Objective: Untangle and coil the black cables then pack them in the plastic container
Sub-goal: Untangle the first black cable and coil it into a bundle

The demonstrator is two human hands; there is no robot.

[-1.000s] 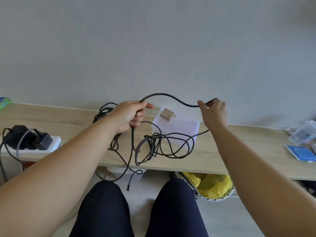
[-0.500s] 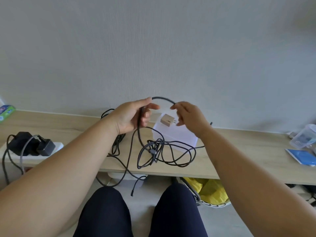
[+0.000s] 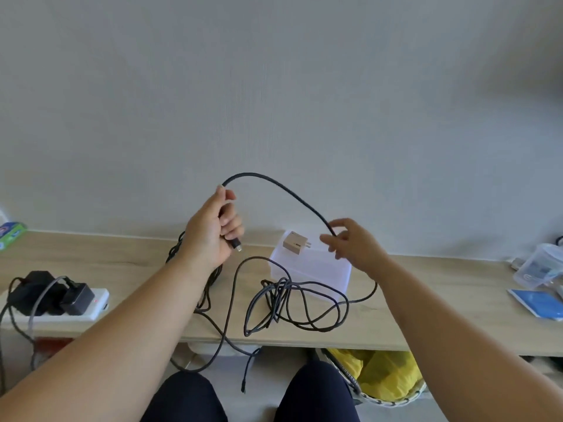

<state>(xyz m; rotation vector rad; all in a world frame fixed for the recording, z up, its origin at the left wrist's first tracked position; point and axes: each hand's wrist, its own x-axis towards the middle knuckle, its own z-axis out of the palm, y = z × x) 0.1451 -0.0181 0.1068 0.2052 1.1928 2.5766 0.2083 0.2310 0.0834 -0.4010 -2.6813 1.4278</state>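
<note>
My left hand (image 3: 213, 229) grips one end of a black cable (image 3: 286, 190), its plug sticking out below the fist. The cable arches up and right to my right hand (image 3: 350, 242), whose curled fingers hold it loosely. From there it drops into a tangle of black cable (image 3: 292, 303) on the wooden shelf (image 3: 426, 315). More black cable (image 3: 210, 284) trails behind my left wrist and over the front edge. The clear plastic container (image 3: 323, 269) lies behind the tangle, with a tan plug adapter (image 3: 295, 242) on its lid.
A white power strip (image 3: 88, 306) with black adapters plugged in sits at the left. A clear tub (image 3: 539, 266) and a blue packet (image 3: 539, 303) lie at the right. A basket with a yellow bag (image 3: 384, 373) stands under the shelf. My knees are below.
My hands met in the middle, where the left hand took the cable's plug end. My right hand has since slid out to the right along the cable, opening a tall arch.
</note>
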